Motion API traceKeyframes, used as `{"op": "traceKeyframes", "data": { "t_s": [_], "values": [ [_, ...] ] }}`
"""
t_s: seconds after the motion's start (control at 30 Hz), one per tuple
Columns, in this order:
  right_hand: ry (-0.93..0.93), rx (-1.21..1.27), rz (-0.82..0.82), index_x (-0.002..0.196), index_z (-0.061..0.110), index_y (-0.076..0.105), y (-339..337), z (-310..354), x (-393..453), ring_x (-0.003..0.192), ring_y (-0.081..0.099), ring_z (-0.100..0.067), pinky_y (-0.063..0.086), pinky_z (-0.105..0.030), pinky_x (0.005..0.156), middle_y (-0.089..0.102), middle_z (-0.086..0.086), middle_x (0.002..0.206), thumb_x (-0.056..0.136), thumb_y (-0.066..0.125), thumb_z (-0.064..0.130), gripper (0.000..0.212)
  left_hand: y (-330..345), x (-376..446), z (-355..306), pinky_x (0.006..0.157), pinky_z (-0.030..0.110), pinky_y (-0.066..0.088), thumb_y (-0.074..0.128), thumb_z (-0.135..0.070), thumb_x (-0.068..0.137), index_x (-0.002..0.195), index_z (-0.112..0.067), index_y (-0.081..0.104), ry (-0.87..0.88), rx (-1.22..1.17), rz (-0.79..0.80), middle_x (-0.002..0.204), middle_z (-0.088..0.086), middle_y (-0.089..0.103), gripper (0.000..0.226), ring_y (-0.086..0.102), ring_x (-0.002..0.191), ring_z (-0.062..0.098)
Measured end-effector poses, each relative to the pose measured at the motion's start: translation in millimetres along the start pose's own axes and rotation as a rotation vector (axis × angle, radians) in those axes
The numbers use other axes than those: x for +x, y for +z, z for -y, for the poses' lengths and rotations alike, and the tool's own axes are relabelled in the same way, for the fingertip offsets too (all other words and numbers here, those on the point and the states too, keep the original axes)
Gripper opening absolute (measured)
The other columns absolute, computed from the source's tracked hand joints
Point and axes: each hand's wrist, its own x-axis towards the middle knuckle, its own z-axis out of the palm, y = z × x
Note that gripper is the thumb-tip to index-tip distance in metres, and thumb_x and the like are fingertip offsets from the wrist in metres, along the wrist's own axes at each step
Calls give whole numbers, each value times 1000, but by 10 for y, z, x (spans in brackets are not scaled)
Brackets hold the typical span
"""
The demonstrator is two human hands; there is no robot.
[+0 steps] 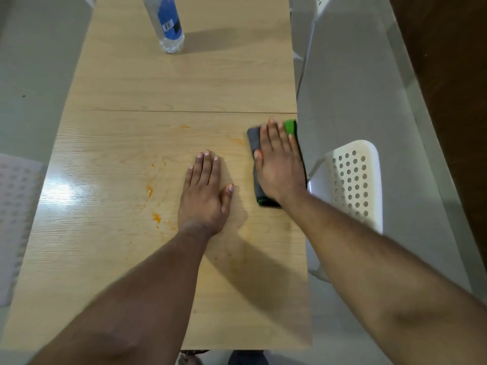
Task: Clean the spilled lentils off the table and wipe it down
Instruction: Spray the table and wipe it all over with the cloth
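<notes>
The right hand (279,169) lay flat with its fingers (274,133) straight and close together, pressing a folded grey and green cloth (254,138) against the bench (158,88) at its right edge. The left hand (205,193) rested palm down just beside it, fingers straight, holding nothing. Orange lentil smears (155,206) marked the wood left of that hand. A water bottle (167,22) stood at the far end, and a white perforated chair (353,177) sat off the right side.
</notes>
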Motion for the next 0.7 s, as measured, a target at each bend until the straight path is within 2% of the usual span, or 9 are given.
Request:
{"op": "traceKeyframes", "data": {
  "t_s": [0.13,0.2,0.27,0.4,0.53,0.7],
  "values": [
    [-72,15,75,169,13,8,-54,-61,-810,163,-6,-19,9,-44,132,-3,-4,177,110,24,38,66,-22,0,-20,132,46,8,24,-51,109,168,-10,13,5,-25,-3,177,9,3,73,-4,164,21],
    [-80,47,100,169,15,7,-68,-164,-927,163,-8,-17,8,-44,132,-4,-1,177,110,22,37,65,-23,-4,-31,132,46,7,24,-51,108,168,-9,13,3,-19,1,177,9,2,74,-5,164,22],
    [-47,62,71,169,13,9,-71,-258,-735,163,-5,-19,8,-44,132,-1,-3,177,111,22,36,63,-17,1,-35,132,45,6,23,-51,108,168,-9,12,4,-8,3,177,10,2,74,-6,163,22],
    [77,39,-1,167,6,15,-37,-272,162,163,4,-28,14,-46,131,8,-13,176,111,20,36,63,-1,1,-12,133,45,5,21,-52,109,169,-10,10,-2,17,13,177,9,-1,74,-8,163,21],
    [84,10,-11,167,8,14,-3,-87,536,163,5,-26,11,-46,132,6,-10,176,110,18,37,65,12,7,6,133,44,4,21,-51,109,169,-10,9,1,28,7,177,9,0,73,-7,163,21],
    [-84,6,21,168,9,13,1,147,-381,163,4,-25,14,-46,131,7,-8,177,110,28,37,66,-49,-5,-20,132,46,7,21,-48,108,168,-10,13,9,-11,10,177,10,4,71,-3,164,23]
  ]
}}
